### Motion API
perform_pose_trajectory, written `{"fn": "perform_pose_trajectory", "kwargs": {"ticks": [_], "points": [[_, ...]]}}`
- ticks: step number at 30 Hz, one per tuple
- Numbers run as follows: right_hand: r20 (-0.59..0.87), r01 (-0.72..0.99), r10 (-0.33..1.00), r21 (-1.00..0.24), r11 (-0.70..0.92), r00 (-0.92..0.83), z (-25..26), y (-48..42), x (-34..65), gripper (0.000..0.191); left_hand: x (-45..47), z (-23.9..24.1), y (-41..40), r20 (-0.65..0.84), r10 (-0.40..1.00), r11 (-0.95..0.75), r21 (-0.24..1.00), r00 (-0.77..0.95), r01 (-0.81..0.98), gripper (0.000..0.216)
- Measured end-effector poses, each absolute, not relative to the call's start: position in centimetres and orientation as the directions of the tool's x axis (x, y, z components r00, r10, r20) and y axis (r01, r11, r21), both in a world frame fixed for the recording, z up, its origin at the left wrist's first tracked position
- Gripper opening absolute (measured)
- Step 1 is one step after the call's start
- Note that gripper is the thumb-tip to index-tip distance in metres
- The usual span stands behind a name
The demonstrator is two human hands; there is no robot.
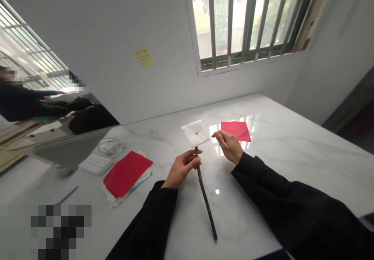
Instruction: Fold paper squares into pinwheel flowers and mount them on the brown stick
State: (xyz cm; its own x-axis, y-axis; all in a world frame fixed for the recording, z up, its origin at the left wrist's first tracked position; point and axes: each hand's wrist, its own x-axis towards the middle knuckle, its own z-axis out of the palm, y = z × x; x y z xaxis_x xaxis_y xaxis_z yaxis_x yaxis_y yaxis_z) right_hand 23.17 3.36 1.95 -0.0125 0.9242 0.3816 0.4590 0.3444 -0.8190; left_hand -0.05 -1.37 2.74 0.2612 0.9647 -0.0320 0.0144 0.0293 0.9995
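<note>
My left hand (184, 166) pinches a dark brown wooden stick (207, 202) near its upper end, between thumb and fingers. At the top of the stick sits a white paper pinwheel (193, 135), its corners folded inward and a small metal pin at its centre. The stick's lower end points toward me, above the white table (245, 205). Just right of the pinwheel, my right hand (228, 145) has its fingers curled together, apart from the paper; anything between the fingertips is hidden. Behind that hand lies a red paper sheet (241, 129).
On the left is a stack of red and white paper (127, 174), with a white box (96, 164) and a clear roll of tape (109, 147) beyond it. A yellow note (144, 58) sticks to the wall below a barred window (245, 26). A person (17, 100) appears at far left.
</note>
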Motion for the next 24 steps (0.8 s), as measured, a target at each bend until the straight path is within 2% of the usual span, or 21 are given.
{"fn": "perform_pose_trajectory", "kwargs": {"ticks": [9,15,17,19,21,22,24], "points": [[0.303,0.422,0.939,-0.839,0.343,-0.162,1.4,3.4,22.9,0.084,-0.4,2.3,-1.0,-0.024,0.975,0.026,1.0,0.22,-0.007,0.051],[0.327,0.415,0.925,-0.827,0.38,-0.195,1.9,3.4,23.0,0.065,-1.0,1.3,-0.3,-0.092,0.98,0.103,0.993,0.178,-0.056,0.057],[0.316,0.384,0.912,-0.833,0.398,-0.26,3.0,2.5,23.0,0.058,-1.1,1.0,0.0,-0.116,0.978,0.133,0.987,0.172,-0.092,0.059],[0.265,0.282,0.88,-0.876,0.391,-0.395,4.2,0.2,22.7,0.05,-1.2,0.7,0.1,-0.12,0.98,0.144,0.979,0.161,-0.146,0.063],[0.185,0.127,0.767,-0.936,0.328,-0.614,5.1,-3.7,22.4,0.042,-1.2,0.5,0.2,-0.119,0.979,0.148,0.974,0.168,-0.173,0.065],[0.143,0.079,0.662,-0.953,0.294,-0.736,5.2,-6.2,22.3,0.039,-1.1,0.4,0.2,-0.114,0.979,0.145,0.973,0.172,-0.178,0.065],[0.023,0.042,0.343,-0.982,0.183,-0.939,4.7,-11.5,22.2,0.035,-1.1,0.2,0.2,-0.117,0.977,0.149,0.972,0.178,-0.18,0.068]]}}
